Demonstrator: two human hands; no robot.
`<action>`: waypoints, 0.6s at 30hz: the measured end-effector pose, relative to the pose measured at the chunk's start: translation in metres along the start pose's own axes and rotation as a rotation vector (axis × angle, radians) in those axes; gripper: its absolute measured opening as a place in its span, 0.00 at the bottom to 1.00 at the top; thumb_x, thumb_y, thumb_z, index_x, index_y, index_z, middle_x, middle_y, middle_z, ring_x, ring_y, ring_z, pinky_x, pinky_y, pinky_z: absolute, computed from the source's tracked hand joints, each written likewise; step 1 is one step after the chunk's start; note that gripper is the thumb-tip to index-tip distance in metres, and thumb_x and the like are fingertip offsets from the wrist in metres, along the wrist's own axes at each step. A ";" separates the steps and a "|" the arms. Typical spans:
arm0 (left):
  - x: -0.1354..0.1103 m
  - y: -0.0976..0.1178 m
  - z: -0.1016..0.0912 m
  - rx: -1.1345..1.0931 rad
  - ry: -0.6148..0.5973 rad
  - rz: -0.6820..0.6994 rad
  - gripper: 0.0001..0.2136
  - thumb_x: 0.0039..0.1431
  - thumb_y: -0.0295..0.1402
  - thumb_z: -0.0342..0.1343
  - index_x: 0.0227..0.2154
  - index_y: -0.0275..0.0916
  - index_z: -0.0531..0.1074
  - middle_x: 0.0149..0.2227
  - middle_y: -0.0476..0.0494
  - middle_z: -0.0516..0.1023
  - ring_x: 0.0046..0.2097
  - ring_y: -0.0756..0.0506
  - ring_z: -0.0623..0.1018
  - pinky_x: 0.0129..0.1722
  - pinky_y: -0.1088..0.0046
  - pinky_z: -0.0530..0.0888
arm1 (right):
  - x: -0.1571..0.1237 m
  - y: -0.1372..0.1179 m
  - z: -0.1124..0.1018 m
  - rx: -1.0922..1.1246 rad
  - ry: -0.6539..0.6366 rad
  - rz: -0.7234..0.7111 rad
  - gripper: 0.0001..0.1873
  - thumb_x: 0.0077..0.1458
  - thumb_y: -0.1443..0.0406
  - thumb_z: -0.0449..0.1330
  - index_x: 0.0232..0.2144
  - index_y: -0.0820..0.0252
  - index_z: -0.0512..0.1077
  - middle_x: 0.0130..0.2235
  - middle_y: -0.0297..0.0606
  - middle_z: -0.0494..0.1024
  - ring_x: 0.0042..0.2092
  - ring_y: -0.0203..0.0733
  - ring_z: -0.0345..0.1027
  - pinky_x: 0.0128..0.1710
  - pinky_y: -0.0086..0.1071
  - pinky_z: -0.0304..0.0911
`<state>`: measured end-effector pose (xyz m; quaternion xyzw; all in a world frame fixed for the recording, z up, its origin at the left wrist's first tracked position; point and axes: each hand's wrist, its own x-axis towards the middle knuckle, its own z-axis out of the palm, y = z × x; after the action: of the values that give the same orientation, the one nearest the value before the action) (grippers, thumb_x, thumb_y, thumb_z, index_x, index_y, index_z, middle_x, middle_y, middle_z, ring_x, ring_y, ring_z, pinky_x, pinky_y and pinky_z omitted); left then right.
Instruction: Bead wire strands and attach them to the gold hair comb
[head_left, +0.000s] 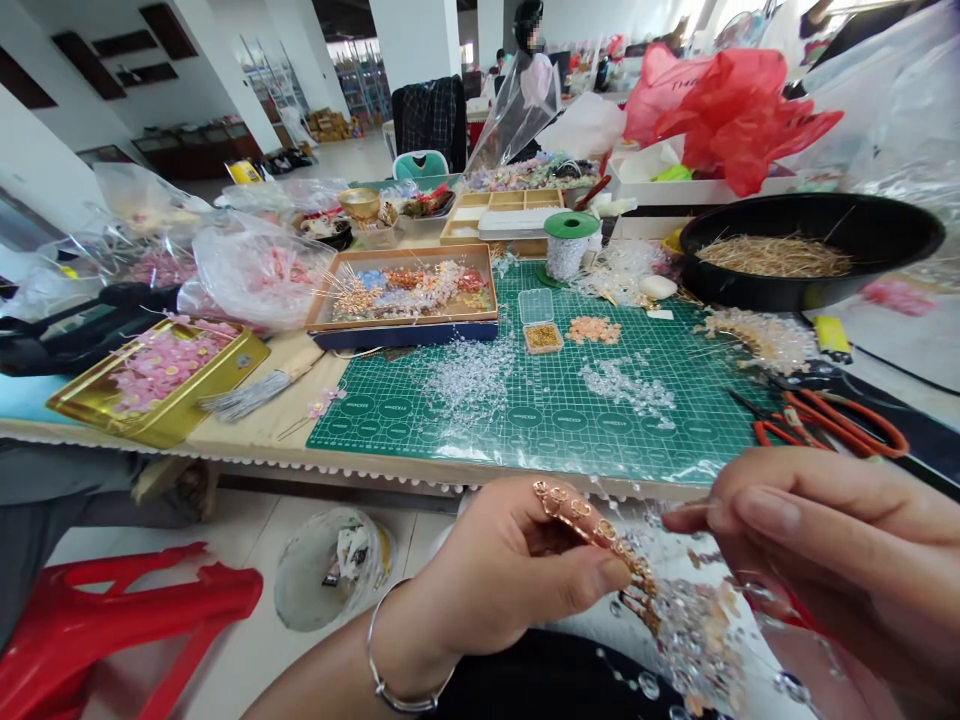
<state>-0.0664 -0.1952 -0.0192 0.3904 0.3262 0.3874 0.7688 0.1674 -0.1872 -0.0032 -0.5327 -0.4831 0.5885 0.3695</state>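
My left hand (pixel 517 570) pinches a gold wire ornament (pixel 592 530) with small gold flowers, thumb pressed over its stem. Clear crystal beads on thin wire (pixel 697 620) hang from it over my lap. My right hand (pixel 832 540) sits just to the right, its fingers curled and pinching a fine wire end next to the ornament. A silver bangle (pixel 390 670) circles my left wrist. Both hands are below the table's front edge, in front of the green cutting mat (pixel 540 410).
On the mat lie loose clear beads (pixel 465 375), a small box of gold beads (pixel 543 337), a wire spool (pixel 568 245) and orange-handled pliers (pixel 825 425). A bead tray (pixel 409 290), a gold tin of pink flowers (pixel 161 375), a black bowl (pixel 810 250), a floor bucket (pixel 330 565) and a red stool (pixel 127 610) surround it.
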 end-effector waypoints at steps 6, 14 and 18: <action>0.001 -0.001 -0.002 -0.035 -0.011 0.026 0.15 0.47 0.39 0.71 0.24 0.35 0.73 0.25 0.50 0.70 0.27 0.54 0.65 0.26 0.80 0.62 | 0.008 -0.011 0.005 0.144 0.005 -0.113 0.11 0.50 0.54 0.70 0.24 0.53 0.78 0.31 0.39 0.76 0.35 0.47 0.71 0.31 0.33 0.70; 0.005 -0.001 -0.001 -0.092 -0.038 0.051 0.13 0.47 0.36 0.72 0.24 0.34 0.74 0.23 0.53 0.68 0.26 0.56 0.63 0.28 0.80 0.63 | 0.006 -0.018 0.016 0.083 0.018 -0.055 0.18 0.42 0.49 0.72 0.23 0.55 0.77 0.23 0.34 0.67 0.26 0.40 0.60 0.24 0.31 0.59; 0.005 -0.002 -0.002 -0.060 -0.035 0.044 0.14 0.46 0.38 0.72 0.24 0.35 0.74 0.23 0.53 0.68 0.25 0.56 0.63 0.27 0.80 0.62 | 0.005 -0.019 0.016 0.056 0.049 -0.012 0.21 0.38 0.46 0.73 0.25 0.55 0.75 0.21 0.31 0.64 0.26 0.41 0.58 0.25 0.33 0.58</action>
<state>-0.0648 -0.1913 -0.0230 0.3811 0.2926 0.4069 0.7769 0.1488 -0.1802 0.0135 -0.5334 -0.4605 0.5863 0.3996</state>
